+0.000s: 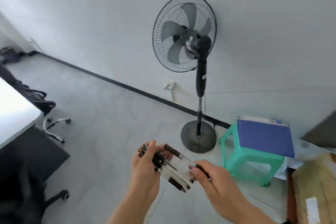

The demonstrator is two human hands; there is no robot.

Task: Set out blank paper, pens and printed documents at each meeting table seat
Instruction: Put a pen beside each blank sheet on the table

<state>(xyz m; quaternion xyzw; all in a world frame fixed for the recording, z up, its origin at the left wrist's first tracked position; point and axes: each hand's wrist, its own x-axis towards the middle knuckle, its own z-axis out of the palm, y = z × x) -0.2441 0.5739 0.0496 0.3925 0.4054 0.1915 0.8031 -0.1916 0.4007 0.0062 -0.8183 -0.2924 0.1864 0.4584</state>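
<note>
1. Low in the middle of the view, over the grey floor (101, 114), the left hand (145, 167) grips a bundle of pens (174, 172), its fingers curled round the capped ends.
2. Beside it, the right hand (207, 176) pinches the dark tip of the top pen (179, 154) between thumb and fingertips; that pen lies slanted along the upper edge of the bundle.
3. A white table (16, 107) fills the left edge.
4. A black pedestal fan (183, 32) stands against the wall, its round base just beyond the hands.
5. A black office chair (41, 103) sits tucked against the table's far end.
6. A cardboard box (316, 187) lies at lower right.
7. A green plastic stool (254, 162) stands right of the fan's base.
8. A blue folder (263, 136) rests on the stool.
9. A white wall socket (168, 84) sits low on the wall, left of the fan's pole.
</note>
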